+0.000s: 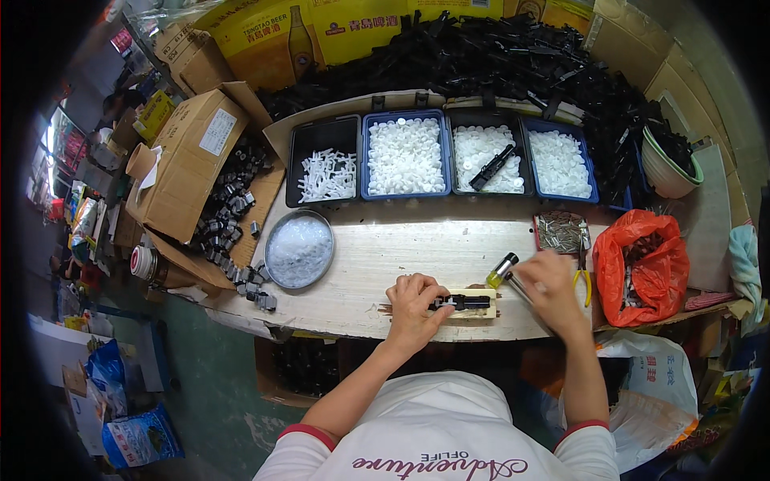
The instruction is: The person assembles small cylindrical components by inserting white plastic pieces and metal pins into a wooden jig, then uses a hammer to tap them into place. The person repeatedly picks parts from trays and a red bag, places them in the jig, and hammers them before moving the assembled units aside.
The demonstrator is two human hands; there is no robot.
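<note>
My left hand [414, 311] is closed on a black plastic part [469, 302] with a small white piece in it. The part lies in a pale block-like holder [484, 314] near the table's front edge. Thumb and fingers press on the part's left end. My right hand [552, 290] is smeared by motion just to the right, its fingers curled but unclear. Close beside and partly under it is a small mallet [503, 270] with a yellow face, a dark face and a metal handle. That mallet looks sharp while the hand is blurred; whether they touch I cannot tell.
Four bins of white plastic parts [405, 156] line the back, one with a black part [492, 167] on top. A round bowl [298, 248] stands left. Right are a tray of metal pins [561, 232], yellow-handled pliers [586, 284] and a red bag [642, 268]. Black parts [457, 64] pile behind.
</note>
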